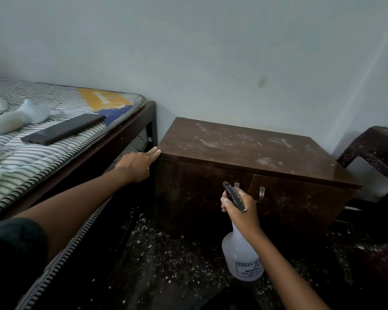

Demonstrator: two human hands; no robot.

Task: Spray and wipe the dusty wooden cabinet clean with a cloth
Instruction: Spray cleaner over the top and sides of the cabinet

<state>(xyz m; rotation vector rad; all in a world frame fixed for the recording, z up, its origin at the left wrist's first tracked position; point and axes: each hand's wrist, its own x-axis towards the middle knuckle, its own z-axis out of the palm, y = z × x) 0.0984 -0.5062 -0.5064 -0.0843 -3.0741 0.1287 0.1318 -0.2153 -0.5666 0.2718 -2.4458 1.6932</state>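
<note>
A low dark wooden cabinet [244, 151] stands against the wall, its top streaked with pale dust and its two doors shut. My right hand [242, 211] grips the neck of a translucent white spray bottle [242, 258] with a black trigger head, held in front of the doors with the nozzle toward them. My left hand [139, 164] reaches out with fingers extended and touches the cabinet's top left front corner. No cloth shows near the cabinet.
A bed with a striped mattress [54, 139] runs along the left, close to the cabinet. On it lie a black flat case [63, 132] and a white bottle-like object [20, 118]. A dark chair [374, 151] stands at the right. The dark floor [166, 265] is speckled with white debris.
</note>
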